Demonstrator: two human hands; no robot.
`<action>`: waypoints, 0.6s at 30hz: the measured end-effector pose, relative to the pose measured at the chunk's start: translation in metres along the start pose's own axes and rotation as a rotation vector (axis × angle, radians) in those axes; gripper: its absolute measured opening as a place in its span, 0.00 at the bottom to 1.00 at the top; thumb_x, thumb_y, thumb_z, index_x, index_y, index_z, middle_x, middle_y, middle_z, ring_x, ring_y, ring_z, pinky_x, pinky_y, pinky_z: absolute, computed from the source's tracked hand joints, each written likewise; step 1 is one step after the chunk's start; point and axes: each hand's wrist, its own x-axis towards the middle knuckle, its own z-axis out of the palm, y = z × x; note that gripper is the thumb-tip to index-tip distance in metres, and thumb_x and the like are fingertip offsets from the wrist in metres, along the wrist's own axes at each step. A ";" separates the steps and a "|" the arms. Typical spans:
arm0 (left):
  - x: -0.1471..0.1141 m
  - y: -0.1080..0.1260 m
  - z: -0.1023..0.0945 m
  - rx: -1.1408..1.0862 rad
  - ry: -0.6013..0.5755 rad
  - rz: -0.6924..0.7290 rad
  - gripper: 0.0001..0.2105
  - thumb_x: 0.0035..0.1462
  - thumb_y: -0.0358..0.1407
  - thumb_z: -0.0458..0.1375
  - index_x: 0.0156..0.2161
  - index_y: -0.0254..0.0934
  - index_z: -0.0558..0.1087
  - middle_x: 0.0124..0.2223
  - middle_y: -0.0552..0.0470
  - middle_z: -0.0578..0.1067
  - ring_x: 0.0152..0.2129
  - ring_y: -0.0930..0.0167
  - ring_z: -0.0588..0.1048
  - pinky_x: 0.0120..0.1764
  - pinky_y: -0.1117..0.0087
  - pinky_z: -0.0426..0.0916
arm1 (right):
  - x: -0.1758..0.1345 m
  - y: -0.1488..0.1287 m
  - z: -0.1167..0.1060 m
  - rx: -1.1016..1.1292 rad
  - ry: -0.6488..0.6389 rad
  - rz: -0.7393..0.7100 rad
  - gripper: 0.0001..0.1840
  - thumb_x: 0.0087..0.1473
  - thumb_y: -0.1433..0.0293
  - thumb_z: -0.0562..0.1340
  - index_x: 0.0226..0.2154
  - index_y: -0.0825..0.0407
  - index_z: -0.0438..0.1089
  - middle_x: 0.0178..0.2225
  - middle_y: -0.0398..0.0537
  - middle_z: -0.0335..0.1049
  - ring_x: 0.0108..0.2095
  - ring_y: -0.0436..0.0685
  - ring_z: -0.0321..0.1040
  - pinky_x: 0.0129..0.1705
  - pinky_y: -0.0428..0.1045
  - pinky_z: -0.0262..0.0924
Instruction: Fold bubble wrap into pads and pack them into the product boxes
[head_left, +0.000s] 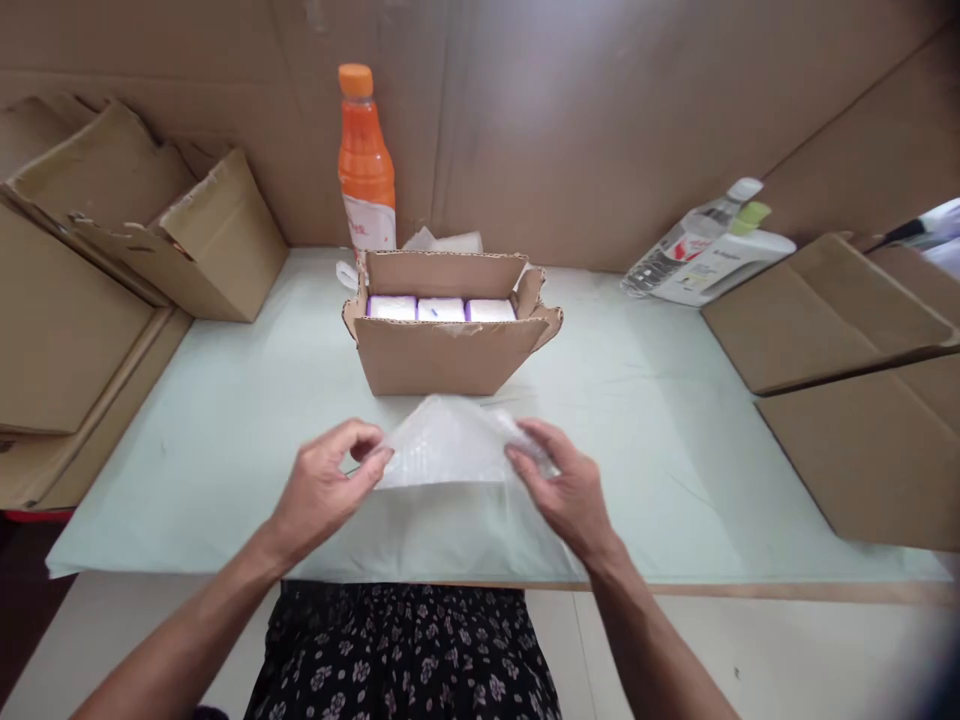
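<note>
A translucent plastic sheet (450,450), perhaps bubble wrap, stretches between my two hands above the table. My left hand (330,475) pinches its left end between thumb and fingers. At the opposite end, my right hand (559,480) grips the sheet the same way. Just beyond the sheet stands an open cardboard box (442,358) with its flaps up. Inside it sits a row of white-topped packs (441,309) with purple edges; their lower parts are hidden by the box wall.
A pale green cloth (637,480) covers the table. Behind the box stands an orange bottle (366,160). Cardboard boxes (217,245) crowd the left side, and more cartons (870,450) lie at the right. A clear bottle (690,240) and a white bottle (731,268) lean at the back right.
</note>
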 end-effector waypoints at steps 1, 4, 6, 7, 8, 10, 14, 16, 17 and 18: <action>0.010 0.012 -0.012 -0.028 0.051 0.038 0.05 0.60 0.38 0.60 0.32 0.42 0.73 0.29 0.55 0.75 0.26 0.69 0.74 0.33 0.68 0.72 | 0.014 -0.009 -0.013 0.015 0.059 -0.039 0.16 0.61 0.61 0.64 0.52 0.44 0.71 0.48 0.49 0.78 0.45 0.61 0.77 0.47 0.56 0.73; 0.059 0.039 -0.041 0.000 0.220 0.138 0.03 0.57 0.35 0.64 0.32 0.41 0.75 0.31 0.56 0.75 0.29 0.70 0.73 0.38 0.68 0.72 | 0.069 -0.037 -0.043 0.016 0.253 -0.156 0.25 0.60 0.61 0.65 0.59 0.42 0.67 0.57 0.49 0.72 0.49 0.61 0.75 0.52 0.57 0.71; 0.100 0.046 -0.050 0.056 0.270 0.166 0.02 0.54 0.32 0.64 0.32 0.39 0.75 0.32 0.56 0.75 0.30 0.71 0.72 0.40 0.67 0.72 | 0.111 -0.048 -0.051 -0.022 0.270 -0.220 0.26 0.60 0.61 0.64 0.60 0.43 0.66 0.59 0.49 0.70 0.51 0.61 0.73 0.53 0.58 0.70; 0.120 0.046 -0.052 0.091 0.252 0.159 0.02 0.53 0.30 0.63 0.32 0.38 0.74 0.31 0.56 0.74 0.29 0.71 0.72 0.40 0.66 0.72 | 0.132 -0.050 -0.052 -0.057 0.232 -0.237 0.26 0.60 0.61 0.63 0.60 0.45 0.66 0.58 0.49 0.71 0.50 0.61 0.73 0.52 0.58 0.69; 0.139 0.044 -0.052 0.134 0.209 0.134 0.03 0.52 0.28 0.62 0.30 0.37 0.74 0.29 0.55 0.73 0.27 0.71 0.71 0.39 0.65 0.72 | 0.152 -0.049 -0.051 -0.104 0.167 -0.241 0.25 0.59 0.62 0.63 0.58 0.47 0.68 0.54 0.49 0.73 0.47 0.61 0.73 0.50 0.57 0.69; 0.172 0.034 -0.050 0.229 0.070 0.065 0.05 0.48 0.25 0.62 0.26 0.37 0.74 0.24 0.55 0.70 0.25 0.69 0.71 0.38 0.63 0.72 | 0.187 -0.042 -0.046 -0.230 -0.011 -0.216 0.20 0.56 0.64 0.63 0.51 0.49 0.73 0.41 0.47 0.77 0.40 0.59 0.73 0.45 0.55 0.68; 0.211 0.013 -0.046 0.380 -0.192 -0.003 0.09 0.41 0.22 0.62 0.20 0.39 0.73 0.19 0.55 0.67 0.27 0.62 0.75 0.40 0.58 0.74 | 0.231 -0.032 -0.037 -0.486 -0.270 -0.174 0.04 0.46 0.70 0.67 0.30 0.49 0.76 0.22 0.41 0.69 0.29 0.55 0.69 0.37 0.51 0.64; 0.220 0.007 -0.044 0.433 -0.287 -0.025 0.10 0.40 0.22 0.62 0.18 0.38 0.71 0.18 0.56 0.64 0.31 0.61 0.77 0.44 0.58 0.74 | 0.243 -0.036 -0.034 -0.570 -0.404 -0.154 0.07 0.40 0.75 0.70 0.21 0.50 0.71 0.18 0.40 0.64 0.26 0.55 0.68 0.36 0.52 0.63; 0.224 0.005 -0.042 0.447 -0.332 -0.043 0.09 0.40 0.22 0.61 0.18 0.38 0.70 0.18 0.57 0.63 0.34 0.61 0.78 0.46 0.57 0.74 | 0.247 -0.039 -0.032 -0.594 -0.495 -0.138 0.11 0.37 0.77 0.71 0.18 0.50 0.69 0.16 0.39 0.62 0.25 0.54 0.68 0.35 0.52 0.63; 0.227 0.004 -0.039 0.453 -0.376 -0.070 0.08 0.41 0.23 0.61 0.19 0.37 0.70 0.18 0.58 0.62 0.36 0.60 0.79 0.49 0.57 0.73 | 0.250 -0.043 -0.030 -0.608 -0.587 -0.120 0.14 0.36 0.79 0.72 0.15 0.51 0.67 0.14 0.38 0.61 0.23 0.54 0.67 0.34 0.52 0.63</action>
